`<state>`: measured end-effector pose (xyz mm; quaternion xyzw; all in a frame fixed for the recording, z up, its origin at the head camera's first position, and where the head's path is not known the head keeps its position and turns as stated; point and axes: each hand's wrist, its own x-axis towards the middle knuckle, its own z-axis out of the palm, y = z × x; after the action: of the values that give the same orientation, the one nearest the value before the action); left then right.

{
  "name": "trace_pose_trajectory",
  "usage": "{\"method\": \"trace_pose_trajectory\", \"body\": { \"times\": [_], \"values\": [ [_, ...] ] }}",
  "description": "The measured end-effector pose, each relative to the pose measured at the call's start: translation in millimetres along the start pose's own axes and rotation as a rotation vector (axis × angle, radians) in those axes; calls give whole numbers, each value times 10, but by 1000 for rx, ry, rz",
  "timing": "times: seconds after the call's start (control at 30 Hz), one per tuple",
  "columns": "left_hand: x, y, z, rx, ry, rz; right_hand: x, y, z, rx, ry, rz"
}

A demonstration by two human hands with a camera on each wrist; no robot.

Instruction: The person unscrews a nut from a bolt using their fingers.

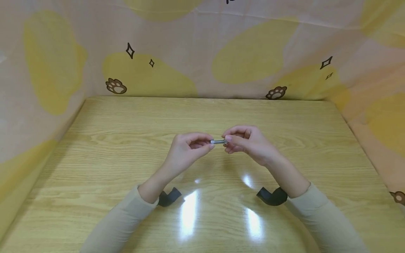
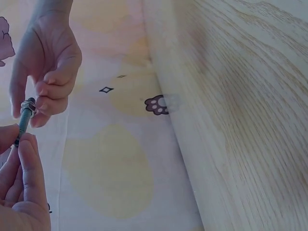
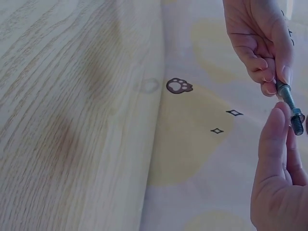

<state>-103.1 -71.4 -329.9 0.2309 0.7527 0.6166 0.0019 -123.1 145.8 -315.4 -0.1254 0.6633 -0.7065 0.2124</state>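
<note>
A metal bolt (image 1: 218, 142) is held up in the air between the two hands, lying crosswise in the head view. My left hand (image 1: 187, 149) pinches one end of it between thumb and fingertips, and those fingers hide that end. Around the other end, my right hand (image 1: 250, 144) has its thumb and fingers at a nut (image 3: 297, 115) on the shaft. Past the nut, dark thread (image 3: 298, 127) sticks out in the right wrist view. From the left wrist view, the ridged shaft (image 2: 23, 122) runs up from the left fingertips to the right ones.
Below the hands spreads a wooden table (image 1: 126, 158) with bright light reflections. A patterned cloth (image 1: 202, 52) rises behind it and along both sides. Dark curved pieces, one at the left wrist (image 1: 169, 197) and one at the right wrist (image 1: 272, 196), stick inward from the sleeves.
</note>
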Motion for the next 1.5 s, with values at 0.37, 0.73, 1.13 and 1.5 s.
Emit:
{"method": "trace_pose_trajectory", "body": {
  "times": [0.37, 0.73, 1.13, 1.5],
  "values": [
    [-14, 0, -20, -9, 1, -3, 6, 27, -6, 5, 2, -68],
    [-27, -2, -17, -13, 1, -7, 24, 35, 14, -6, -19, 10],
    [7, 23, -38, -14, -8, 10, 39, -9, -6, -4, -51, -68],
    [9, 22, -44, -8, -1, 8, 31, -8, -19, 25, -57, -57]
  ]
}}
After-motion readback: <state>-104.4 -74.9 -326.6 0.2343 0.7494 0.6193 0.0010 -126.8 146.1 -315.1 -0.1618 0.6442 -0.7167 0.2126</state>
